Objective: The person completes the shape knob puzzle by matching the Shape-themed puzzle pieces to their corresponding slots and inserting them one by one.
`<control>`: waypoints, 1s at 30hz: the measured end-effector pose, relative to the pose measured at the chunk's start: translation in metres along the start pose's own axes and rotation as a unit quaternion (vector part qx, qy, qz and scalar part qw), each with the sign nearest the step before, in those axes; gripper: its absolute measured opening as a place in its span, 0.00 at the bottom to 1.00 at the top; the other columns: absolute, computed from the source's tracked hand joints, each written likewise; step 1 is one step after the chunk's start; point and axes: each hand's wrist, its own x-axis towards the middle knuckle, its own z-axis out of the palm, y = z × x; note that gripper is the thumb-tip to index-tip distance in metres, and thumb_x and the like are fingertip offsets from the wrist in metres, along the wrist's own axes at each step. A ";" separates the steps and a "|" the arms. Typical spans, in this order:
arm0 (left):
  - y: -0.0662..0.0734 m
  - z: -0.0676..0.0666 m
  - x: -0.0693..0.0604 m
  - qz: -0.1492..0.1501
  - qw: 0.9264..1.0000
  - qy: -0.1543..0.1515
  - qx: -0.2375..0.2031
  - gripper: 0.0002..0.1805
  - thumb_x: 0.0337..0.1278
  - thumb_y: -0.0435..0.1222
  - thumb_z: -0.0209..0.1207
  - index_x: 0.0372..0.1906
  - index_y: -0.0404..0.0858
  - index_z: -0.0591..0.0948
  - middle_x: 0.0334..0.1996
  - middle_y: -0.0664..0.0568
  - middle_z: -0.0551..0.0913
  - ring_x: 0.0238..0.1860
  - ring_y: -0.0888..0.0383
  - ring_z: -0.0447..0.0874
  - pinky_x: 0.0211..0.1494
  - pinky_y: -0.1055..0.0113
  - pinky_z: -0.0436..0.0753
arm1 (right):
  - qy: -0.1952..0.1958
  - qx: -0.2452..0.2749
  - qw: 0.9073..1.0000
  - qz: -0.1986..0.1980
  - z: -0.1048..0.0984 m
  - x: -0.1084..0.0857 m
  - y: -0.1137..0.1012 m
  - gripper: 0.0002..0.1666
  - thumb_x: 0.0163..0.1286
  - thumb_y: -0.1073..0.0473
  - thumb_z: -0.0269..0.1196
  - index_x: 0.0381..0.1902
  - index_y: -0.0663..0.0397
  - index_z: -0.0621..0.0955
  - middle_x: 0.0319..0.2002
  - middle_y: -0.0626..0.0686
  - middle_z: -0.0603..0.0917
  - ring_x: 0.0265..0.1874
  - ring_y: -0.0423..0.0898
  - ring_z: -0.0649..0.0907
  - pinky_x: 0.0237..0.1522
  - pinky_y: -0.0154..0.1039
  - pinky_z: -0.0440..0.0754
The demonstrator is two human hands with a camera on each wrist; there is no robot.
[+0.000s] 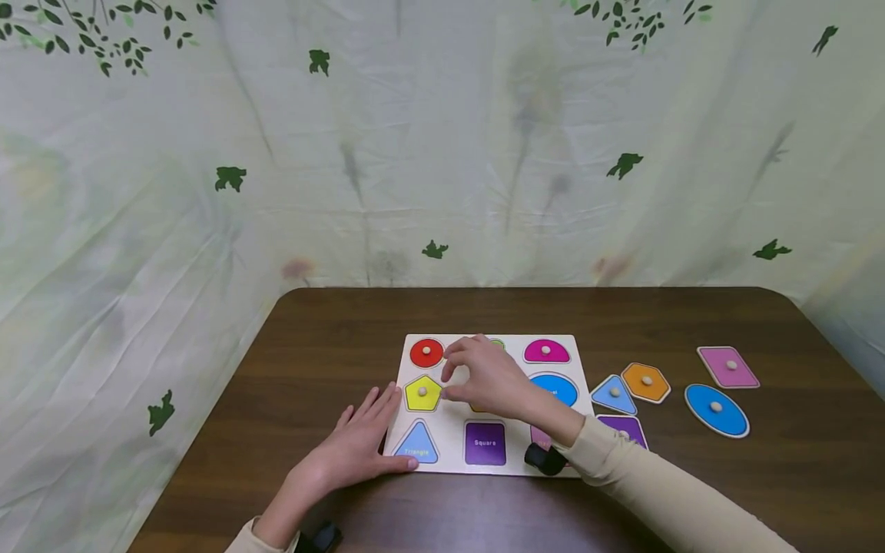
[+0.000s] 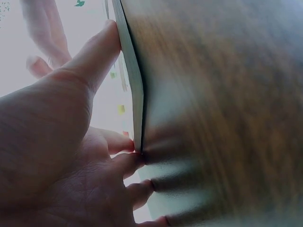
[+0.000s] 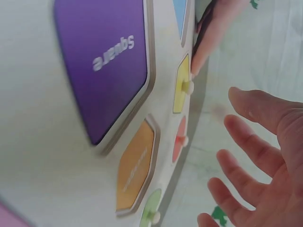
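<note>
A pale curtain (image 1: 429,153) with green leaf prints hangs behind a dark brown desk (image 1: 318,338) with rounded far corners. Near the desk's middle lies a white puzzle board (image 1: 451,449).

The left hand (image 1: 362,438) lies against the board's left edge, its fingers straight and spread, grasping nothing, its thumb at the near left corner. The right hand (image 1: 494,380) reaches across from the board's right edge; its fingers are released and loosely bent, thumb apart from them, beside the yellow pentagon (image 1: 429,401).

Between the board and the desk's right edge lie loose pieces: a blue oval (image 1: 717,418) and a pink piece (image 1: 740,376) farthest right, then a purple square (image 1: 615,424), an orange hexagon (image 1: 646,392) and a blue triangle (image 1: 607,397) close to the board.

The yellow pentagon is set midway along the board's left edge. A magenta semicircle (image 1: 546,357) fills the far right corner, a red circle (image 1: 418,355) the far left. By the far edge, a green piece (image 3: 147,205) is mostly covered, its shape hard to make out.
</note>
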 end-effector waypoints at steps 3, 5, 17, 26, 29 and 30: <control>0.000 0.001 0.000 -0.002 1.000 0.000 -0.001 0.62 0.42 0.64 0.69 0.78 0.38 0.54 0.78 0.46 0.50 0.77 0.41 0.41 0.71 0.33 0.45 | 0.008 0.007 1.000 0.003 -0.004 -0.009 0.006 0.07 0.55 0.48 0.74 0.31 0.38 0.87 0.53 0.45 0.81 0.57 0.48 0.73 0.55 0.49 0.73; 0.000 0.001 0.000 -0.005 1.000 0.000 -0.003 0.62 0.42 0.64 0.69 0.78 0.38 0.54 0.78 0.46 0.50 0.77 0.41 0.41 0.71 0.34 0.45 | 0.019 0.015 1.000 0.004 -0.007 -0.016 0.009 0.07 0.55 0.49 0.75 0.31 0.38 0.87 0.53 0.45 0.81 0.58 0.48 0.74 0.56 0.49 0.73; 0.000 0.001 0.001 -0.004 1.000 0.000 -0.002 0.62 0.42 0.62 0.69 0.78 0.38 0.54 0.78 0.46 0.51 0.77 0.41 0.41 0.71 0.34 0.46 | 0.070 0.043 0.996 0.021 -0.024 -0.049 0.022 0.09 0.53 0.53 0.77 0.31 0.41 0.87 0.53 0.46 0.81 0.58 0.50 0.74 0.55 0.50 0.76; 0.000 0.000 0.000 -0.008 1.000 -0.003 -0.003 0.62 0.42 0.62 0.69 0.78 0.38 0.54 0.78 0.47 0.51 0.77 0.41 0.41 0.71 0.34 0.46 | 0.091 0.052 0.994 0.014 -0.033 -0.073 0.035 0.10 0.56 0.52 0.76 0.34 0.41 0.85 0.54 0.46 0.80 0.58 0.49 0.74 0.56 0.53 0.75; 0.001 0.000 0.001 -0.011 1.000 -0.005 -0.003 0.62 0.42 0.63 0.69 0.78 0.38 0.54 0.78 0.47 0.50 0.77 0.41 0.41 0.71 0.34 0.46 | 0.099 0.049 0.994 0.011 -0.035 -0.080 0.039 0.11 0.55 0.53 0.76 0.35 0.42 0.85 0.54 0.46 0.80 0.58 0.49 0.75 0.56 0.55 0.76; 0.002 0.000 0.001 -0.011 1.000 -0.005 -0.002 0.62 0.42 0.63 0.69 0.78 0.38 0.54 0.78 0.47 0.50 0.77 0.41 0.41 0.71 0.34 0.46 | 0.101 0.047 0.994 0.011 -0.036 -0.082 0.040 0.11 0.55 0.53 0.76 0.35 0.42 0.85 0.54 0.46 0.80 0.58 0.50 0.74 0.55 0.55 0.76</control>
